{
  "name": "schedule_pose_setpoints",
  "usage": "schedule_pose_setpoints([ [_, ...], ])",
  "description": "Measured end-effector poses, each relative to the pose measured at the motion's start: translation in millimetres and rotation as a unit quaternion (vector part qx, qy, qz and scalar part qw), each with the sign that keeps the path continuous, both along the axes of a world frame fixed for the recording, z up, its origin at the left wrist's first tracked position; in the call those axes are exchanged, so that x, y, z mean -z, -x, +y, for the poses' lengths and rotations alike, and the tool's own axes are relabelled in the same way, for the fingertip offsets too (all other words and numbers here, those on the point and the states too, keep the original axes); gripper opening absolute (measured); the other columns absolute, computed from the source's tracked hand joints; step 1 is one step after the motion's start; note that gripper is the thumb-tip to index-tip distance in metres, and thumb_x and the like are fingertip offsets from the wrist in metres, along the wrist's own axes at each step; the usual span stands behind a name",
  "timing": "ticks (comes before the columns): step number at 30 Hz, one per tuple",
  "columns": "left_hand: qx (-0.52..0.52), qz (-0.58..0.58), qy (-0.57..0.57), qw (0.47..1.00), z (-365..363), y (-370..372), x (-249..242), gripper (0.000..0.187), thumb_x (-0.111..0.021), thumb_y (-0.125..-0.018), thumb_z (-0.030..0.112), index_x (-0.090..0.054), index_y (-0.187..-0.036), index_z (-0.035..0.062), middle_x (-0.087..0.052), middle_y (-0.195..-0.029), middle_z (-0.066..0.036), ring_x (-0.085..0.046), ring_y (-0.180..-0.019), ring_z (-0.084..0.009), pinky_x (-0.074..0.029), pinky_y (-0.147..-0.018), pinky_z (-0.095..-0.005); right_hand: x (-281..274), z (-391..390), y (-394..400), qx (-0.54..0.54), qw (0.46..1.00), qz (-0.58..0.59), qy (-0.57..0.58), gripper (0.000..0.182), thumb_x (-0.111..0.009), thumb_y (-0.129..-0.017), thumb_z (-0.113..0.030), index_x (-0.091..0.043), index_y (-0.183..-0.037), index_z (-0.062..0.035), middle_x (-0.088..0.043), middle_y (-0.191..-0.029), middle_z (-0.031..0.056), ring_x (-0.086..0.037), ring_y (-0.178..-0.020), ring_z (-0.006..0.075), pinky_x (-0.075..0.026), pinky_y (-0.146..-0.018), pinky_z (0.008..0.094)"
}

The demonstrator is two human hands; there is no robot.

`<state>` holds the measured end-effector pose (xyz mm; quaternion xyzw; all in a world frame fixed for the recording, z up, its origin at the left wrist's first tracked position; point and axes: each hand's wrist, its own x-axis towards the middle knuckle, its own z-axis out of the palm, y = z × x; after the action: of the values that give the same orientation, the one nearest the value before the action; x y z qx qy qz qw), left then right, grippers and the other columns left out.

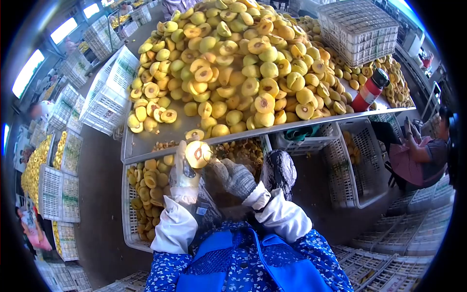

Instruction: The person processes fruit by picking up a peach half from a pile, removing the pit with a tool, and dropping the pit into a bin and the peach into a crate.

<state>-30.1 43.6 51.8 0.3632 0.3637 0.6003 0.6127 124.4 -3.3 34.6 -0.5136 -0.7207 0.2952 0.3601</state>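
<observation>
My left hand [186,168], in a pale glove, holds a halved yellow fruit [198,154] upright, its cut face with a brown centre turned up toward me. Close on its right is my right hand [234,176] in a grey knitted glove, its fingers curled toward the fruit; what they hold, if anything, is too small to make out. Both hands are just below the edge of a metal table [170,127] heaped with halved yellow fruit [214,63]. Below left, a white crate [127,214] holds more fruit halves.
A red bottle [368,92] stands at the table's right side, near an upturned white crate [359,34]. Below are an open crate [362,160] and my knee [278,173]. A seated person [418,151] is at right; stacked crates [111,92] stand at left.
</observation>
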Motion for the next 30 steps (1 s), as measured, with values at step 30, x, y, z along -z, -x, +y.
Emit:
schedule_pose_setpoints([
  [30,-0.158,-0.017,-0.068,0.985,-25.0,-59.5,8.8,0.022,-0.050,-0.093,0.015,-0.058,-0.092,-0.0059,-0.056,-0.066,-0.007,-0.049,-0.057,-0.0133,-0.040,-0.053,-0.0247,0.3,-11.8,-6.9,-0.090,0.967,0.178,0.161,0.035,-0.049,-0.085,-0.016,-0.051,-0.115,0.0022,-0.058,-0.103,0.0215,-0.057,-0.094,0.0356,-0.046,-0.083,0.0389],
])
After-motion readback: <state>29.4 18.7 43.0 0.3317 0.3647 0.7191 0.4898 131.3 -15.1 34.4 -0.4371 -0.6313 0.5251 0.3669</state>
